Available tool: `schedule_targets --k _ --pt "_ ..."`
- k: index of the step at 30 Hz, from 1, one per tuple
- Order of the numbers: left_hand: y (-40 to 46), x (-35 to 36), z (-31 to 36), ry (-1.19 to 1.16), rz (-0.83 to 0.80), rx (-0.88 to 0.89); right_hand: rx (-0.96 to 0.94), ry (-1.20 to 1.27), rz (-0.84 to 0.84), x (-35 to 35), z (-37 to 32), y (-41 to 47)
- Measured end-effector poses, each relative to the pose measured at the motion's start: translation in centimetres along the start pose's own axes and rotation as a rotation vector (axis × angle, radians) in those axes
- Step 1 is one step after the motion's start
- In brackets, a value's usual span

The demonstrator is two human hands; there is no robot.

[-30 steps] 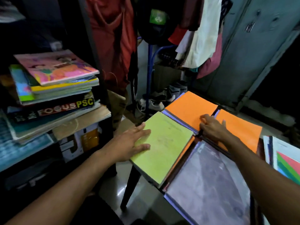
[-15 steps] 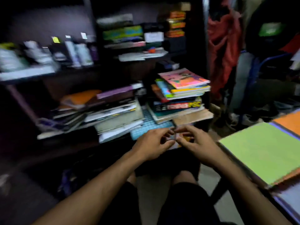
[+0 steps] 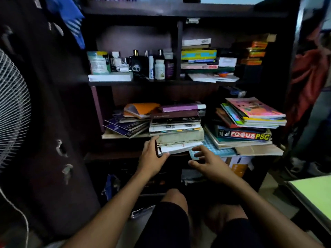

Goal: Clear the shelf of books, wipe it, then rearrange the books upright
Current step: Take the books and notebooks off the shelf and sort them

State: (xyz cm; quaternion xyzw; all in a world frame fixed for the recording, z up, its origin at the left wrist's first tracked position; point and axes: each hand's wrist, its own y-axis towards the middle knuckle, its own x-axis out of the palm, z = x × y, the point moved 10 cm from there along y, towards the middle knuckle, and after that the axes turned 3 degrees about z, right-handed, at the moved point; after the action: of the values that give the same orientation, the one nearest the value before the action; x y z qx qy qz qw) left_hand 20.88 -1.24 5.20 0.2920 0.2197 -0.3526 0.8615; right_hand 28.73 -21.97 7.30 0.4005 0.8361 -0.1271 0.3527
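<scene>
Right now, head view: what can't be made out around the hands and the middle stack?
- Left hand: fingertips hidden behind the middle stack's left edge; grip unclear.
- Right hand: motion-blurred, contact with the blue mat uncertain.
- Shelf board under the stack: dark, books cover it.
- Most spine titles: too small, blurred.
- Green book: cut off by the right edge.

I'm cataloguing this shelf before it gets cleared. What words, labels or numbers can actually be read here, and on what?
"FOCUS PSC": spine of the dark book in the right-hand stack.
"No.1": same spine, at its left end.
Spines in the middle stack, the bottle labels and the upper-shelf books: print too small or blurred to read.
</scene>
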Motion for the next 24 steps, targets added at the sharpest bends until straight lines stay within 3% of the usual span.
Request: schedule_targets --k 4,6,10,12,19,24 --pt "4.2 0.2 -0.3 0.18 0.04 0.097 0.075 -0.044 0.035 -1.5 1.1 3.4" --pt "6.4 0.4 -0.9 0.149 0.02 0.113 0.121 -0.047 0.085 -2.6 2.0 5.6" --pt "7.7 0.0 -4.1 -0.129 0.153 -0.103 0.204 0.074 0.139 -3.1 3.4 9.2" --pt "7.9 1.0 -5.2 -0.119 0.119 -0.169 0.228 0.132 0.132 -2.3 4.1 10.7" --pt "8.1 2.1 -5.9 -0.011 -0.074 -0.16 0.39 0.474 0.309 -0.5 5.9 13.2" --pt "8.0 0.2 -6.2 -0.17 0.095 -0.172 0.514 0.818 0.211 2.8 6.4 12.2"
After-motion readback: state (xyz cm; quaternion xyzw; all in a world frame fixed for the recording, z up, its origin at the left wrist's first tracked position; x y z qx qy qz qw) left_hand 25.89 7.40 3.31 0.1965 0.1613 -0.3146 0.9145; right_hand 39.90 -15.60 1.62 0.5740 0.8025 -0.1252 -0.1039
